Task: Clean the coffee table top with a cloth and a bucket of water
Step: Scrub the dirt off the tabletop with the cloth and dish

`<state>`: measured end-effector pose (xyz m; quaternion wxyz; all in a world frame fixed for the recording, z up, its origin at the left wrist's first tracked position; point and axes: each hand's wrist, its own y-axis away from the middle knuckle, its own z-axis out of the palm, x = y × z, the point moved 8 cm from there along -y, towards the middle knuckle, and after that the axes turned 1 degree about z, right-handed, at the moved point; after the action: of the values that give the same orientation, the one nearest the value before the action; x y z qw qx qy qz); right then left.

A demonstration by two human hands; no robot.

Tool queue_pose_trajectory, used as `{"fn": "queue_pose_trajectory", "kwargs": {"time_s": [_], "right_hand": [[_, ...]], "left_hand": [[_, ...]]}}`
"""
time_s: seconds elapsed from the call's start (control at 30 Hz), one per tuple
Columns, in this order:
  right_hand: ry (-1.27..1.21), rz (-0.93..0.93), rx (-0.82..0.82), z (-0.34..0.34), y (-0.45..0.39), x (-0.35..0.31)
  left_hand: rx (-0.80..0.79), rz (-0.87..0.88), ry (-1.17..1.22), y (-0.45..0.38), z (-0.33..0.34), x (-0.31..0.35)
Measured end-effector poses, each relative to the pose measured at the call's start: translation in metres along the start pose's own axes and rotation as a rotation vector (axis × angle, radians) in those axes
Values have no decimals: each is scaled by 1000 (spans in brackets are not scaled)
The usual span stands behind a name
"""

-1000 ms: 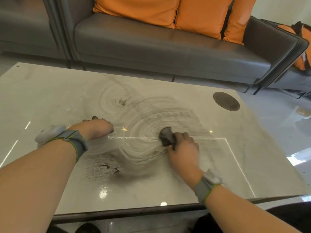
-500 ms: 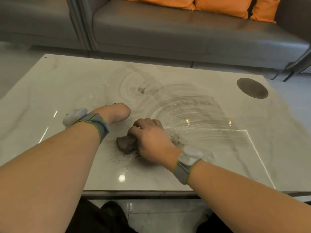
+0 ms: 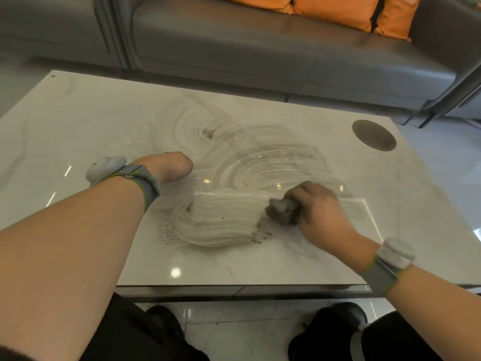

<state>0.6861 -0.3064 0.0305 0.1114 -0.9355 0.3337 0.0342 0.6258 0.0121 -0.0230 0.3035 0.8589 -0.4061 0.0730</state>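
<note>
- Half a second ago the right hand (image 3: 321, 217) and its cloth (image 3: 283, 211) sat just below the left hand (image 3: 166, 165), left of centre; now they are right of centre, well apart from the left hand.
- A new band of wet streaks (image 3: 221, 220) lies across the lower middle of the coffee table (image 3: 78, 121), ending at the cloth, where earlier there was only dark grit.
- The left hand has kept its place, left of centre.
- The right hand grips the wadded dark cloth, fingers curled over it, pressing it against the tabletop; the cloth pokes out at the hand's left side.
- The left hand rests on the tabletop; its fingers are hidden behind the wrist, so I cannot tell how they lie.
- Older curved wipe marks (image 3: 260, 157) fill the middle of the frame.
- A dark round disc (image 3: 374, 135) lies at the table's upper right; a grey sofa (image 3: 260, 48) with orange cushions (image 3: 335, 6) runs along the top.
</note>
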Motion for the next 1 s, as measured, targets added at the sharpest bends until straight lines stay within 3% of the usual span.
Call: {"fn": "queue_pose_trajectory", "kwargs": {"time_s": [0.07,0.13,0.33,0.57,0.77,1.0], "right_hand": [[102,273,11,-7,9,40],[105,500,-80,0,23,62],[-57,582,-87,21,28,28],[-205,510,-92,42,3,-56],[-320,222,-150,56,-16,-130],[-42,75,-12,65,-70,-167]], "left_hand": [[9,18,-27,2,-2,5],[-10,29,-77,0,0,7],[-28,50,-124,-6,1,-2],[17,66,-157,-8,-4,-8],[12,79,-132,3,-8,7],[13,81,-103,4,-13,5]]}}
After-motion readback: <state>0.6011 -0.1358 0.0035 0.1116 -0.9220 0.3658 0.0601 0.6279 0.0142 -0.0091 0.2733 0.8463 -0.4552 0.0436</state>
